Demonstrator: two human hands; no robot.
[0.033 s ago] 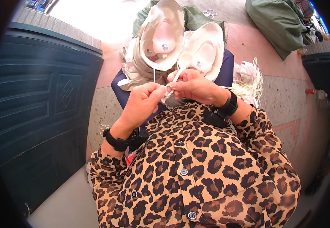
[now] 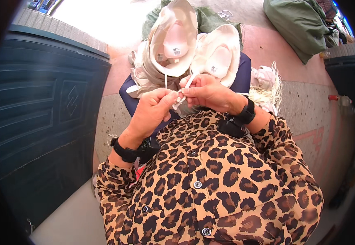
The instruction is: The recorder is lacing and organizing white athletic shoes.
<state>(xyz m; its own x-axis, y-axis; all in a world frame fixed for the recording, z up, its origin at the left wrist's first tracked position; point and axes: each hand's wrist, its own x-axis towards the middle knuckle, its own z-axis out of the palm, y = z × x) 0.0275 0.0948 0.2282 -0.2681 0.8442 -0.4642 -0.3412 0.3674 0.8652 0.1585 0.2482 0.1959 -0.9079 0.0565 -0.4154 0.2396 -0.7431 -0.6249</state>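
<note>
Two white shoe uppers lie side by side on my lap: the left one (image 2: pixel 189 25) stands higher, and the right one (image 2: pixel 232 41) leans beside it. Pale pink pads with small printed marks show inside both. A flat white lace (image 2: pixel 191 81) runs from the uppers down to my hands, where part of it is twisted or knotted. My left hand (image 2: pixel 153 107) pinches the lace between thumb and finger. Close beside it, my right hand (image 2: pixel 207 94) grips the lace near the twisted part. The fingertips hide just how the strands cross.
More pale shoe pieces (image 2: pixel 263 77) with loose strands lie to the right of my knee. A large green sack (image 2: pixel 296 26) rests at the far right. Dark blue panelled doors (image 2: pixel 42 110) stand close on the left. A white cord (image 2: pixel 225 15) lies on the floor ahead.
</note>
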